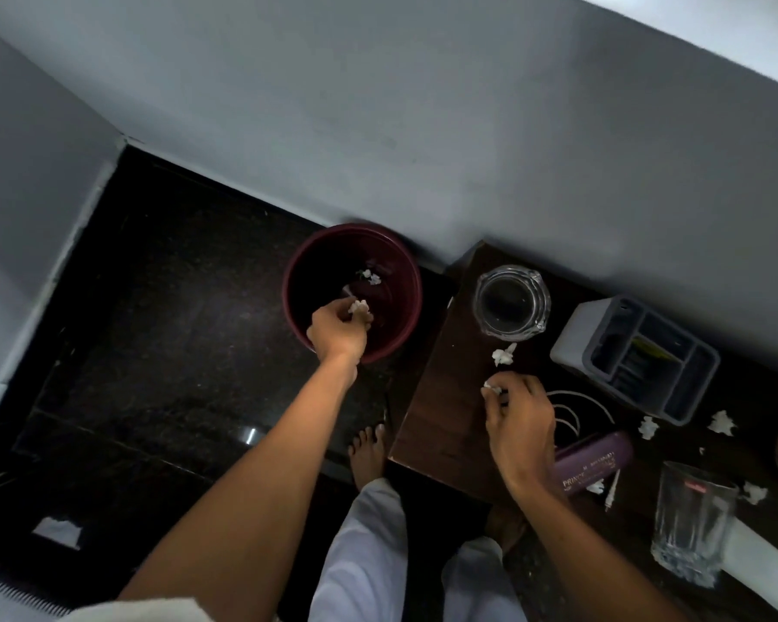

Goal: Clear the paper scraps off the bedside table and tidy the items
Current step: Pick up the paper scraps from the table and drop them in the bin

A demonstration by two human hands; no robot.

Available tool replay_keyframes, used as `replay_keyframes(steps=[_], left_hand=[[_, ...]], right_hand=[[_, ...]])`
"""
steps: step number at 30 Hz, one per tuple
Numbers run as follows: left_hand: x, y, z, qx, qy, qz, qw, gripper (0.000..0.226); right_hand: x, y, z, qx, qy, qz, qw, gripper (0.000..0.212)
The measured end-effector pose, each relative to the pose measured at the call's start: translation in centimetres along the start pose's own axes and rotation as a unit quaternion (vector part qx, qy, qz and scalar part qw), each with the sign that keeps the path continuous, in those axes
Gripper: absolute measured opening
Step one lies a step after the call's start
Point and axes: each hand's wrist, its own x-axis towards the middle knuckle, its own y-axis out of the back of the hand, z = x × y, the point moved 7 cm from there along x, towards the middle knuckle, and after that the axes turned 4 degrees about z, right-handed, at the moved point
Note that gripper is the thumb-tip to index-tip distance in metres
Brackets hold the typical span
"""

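My left hand (338,327) reaches over the maroon bin (405,271) on the floor and holds a crumpled white paper scrap (359,306) above its opening. Small scraps (372,277) lie at the bin's bottom. My right hand (519,424) rests on the dark wooden bedside table (441,406) and pinches another white scrap (491,388) at its fingertips. A loose scrap (504,355) lies just beyond that hand. More scraps (647,427) (721,422) (754,492) are scattered on the right part of the table.
On the table stand a glass ashtray (512,303), a grey compartment organiser (638,356), a purple case (596,464), a white cable (578,408) and a drinking glass (690,523). The bin sits against the wall, left of the table. My bare foot (369,451) stands on the dark floor.
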Motion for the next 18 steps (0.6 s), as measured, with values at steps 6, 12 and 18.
replay_keyframes(steps=[6, 12, 18], left_hand=[[1.8, -0.6, 0.1, 0.039, -0.007, -0.002, 0.999, 0.027], [1.6, -0.1, -0.9, 0.016, 0.024, -0.013, 0.999, 0.029], [-4.0, 1.2, -0.4, -0.055, 0.028, -0.085, 0.994, 0.019]], right_hand=[[0.0, 0.3, -0.3, -0.011, -0.036, -0.007, 0.999, 0.005], [-0.9, 1.7, -1.8, 0.111, -0.096, 0.052, 0.988, 0.005], [-0.6, 1.4, -6.1, 0.234, -0.099, 0.044, 0.966, 0.009]])
